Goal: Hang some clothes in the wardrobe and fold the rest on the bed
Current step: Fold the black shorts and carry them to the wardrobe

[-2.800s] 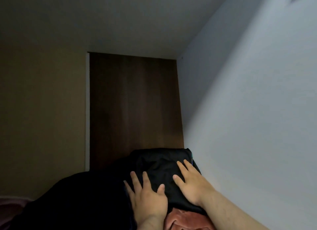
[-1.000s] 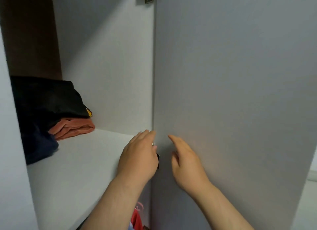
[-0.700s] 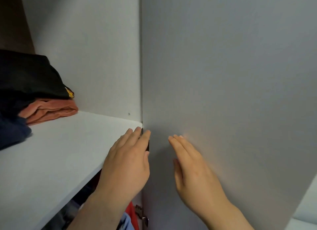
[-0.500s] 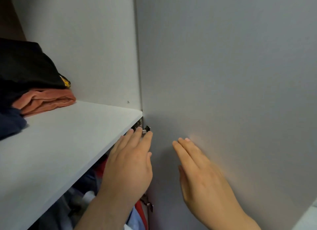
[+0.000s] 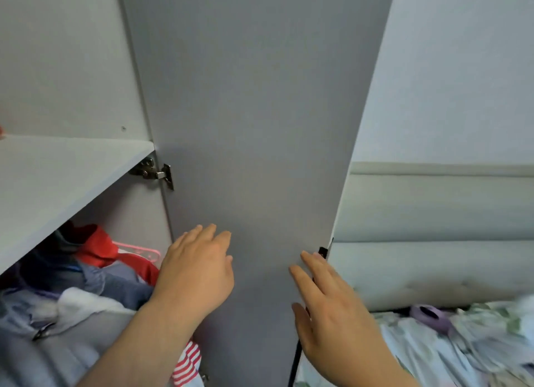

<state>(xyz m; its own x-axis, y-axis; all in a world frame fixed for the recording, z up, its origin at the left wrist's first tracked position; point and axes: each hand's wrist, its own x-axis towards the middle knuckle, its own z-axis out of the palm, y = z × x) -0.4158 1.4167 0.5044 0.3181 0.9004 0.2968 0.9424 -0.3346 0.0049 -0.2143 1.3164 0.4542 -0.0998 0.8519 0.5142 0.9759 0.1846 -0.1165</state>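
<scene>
Wardrobe door point(image 5: 245, 112), grey and standing open, fills the middle of our view, and both of our hands are at its lower part. Our left hand point(image 5: 196, 274) lies with straight, loosely spread fingers against the inner face of the door, close to the hinged side; it grips nothing. Our left forearm comes up from the lower left, crossing in front of the hanging clothes point(image 5: 95, 274). Our right hand point(image 5: 332, 308) is at the door's free edge, fingers straight and pointing up and left, thumb low on the panel; whether the fingertips wrap the edge we cannot tell, but the hand looks released, holding nothing. A dark strip runs down that edge just beside our right palm.

Outward on the left, a metal hinge point(image 5: 151, 171) joins the door to the wardrobe side under a pale shelf point(image 5: 57, 178). Below the shelf hang the clothes: red, blue, white and grey pieces, packed close, with a pink hanger point(image 5: 138, 252) among them and a red-and-white striped piece point(image 5: 187, 363) low down by our forearm.

Right of the door's free edge there is open room: a padded headboard point(image 5: 433, 242) and a bed point(image 5: 433, 355) with a flowered cover, blurred, and a small purple object point(image 5: 430, 317) lying on it.
</scene>
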